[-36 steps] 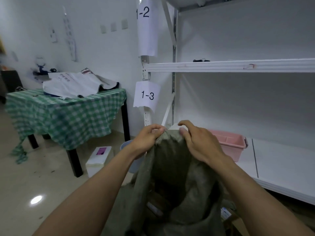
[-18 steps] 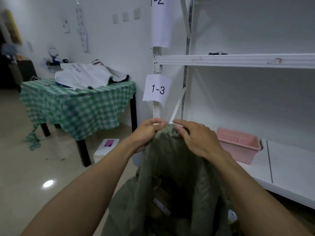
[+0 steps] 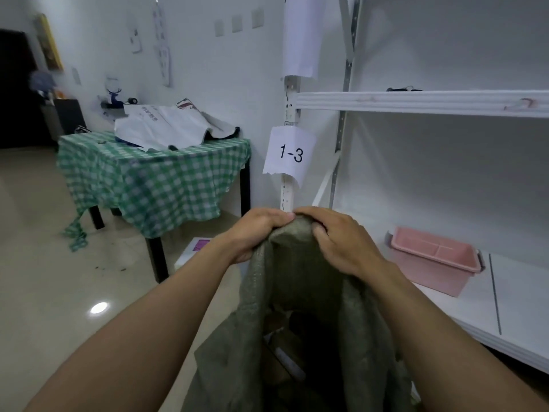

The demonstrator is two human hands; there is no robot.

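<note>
**White shelving, and a sack held up by its rim**

White metal shelving (image 3: 416, 103) fills the right of the room, with a paper label (image 3: 289, 153) reading 1-3 on its post and a pink tub (image 3: 436, 263) on the lower shelf (image 3: 523, 301). Off to the left stands a surface (image 3: 148, 179) under a green checked cloth. Right in front of the shelving, a person holds a grey-green woven sack (image 3: 297, 292) by the far edge of its mouth. The 2 hands sit side by side, almost touching. Both the left hand (image 3: 255, 233) and the right hand (image 3: 341, 242) have fingers curled over the bunched rim, pinching the fabric. The sack hangs from that grip down between the forearms, its mouth gaping, with what look like parcels (image 3: 285, 352) dim inside. I'd judge this the opening step. Next, 1 hand would need to let go and reach in while the other holds the rim up, or the mouth falls shut.
</note>
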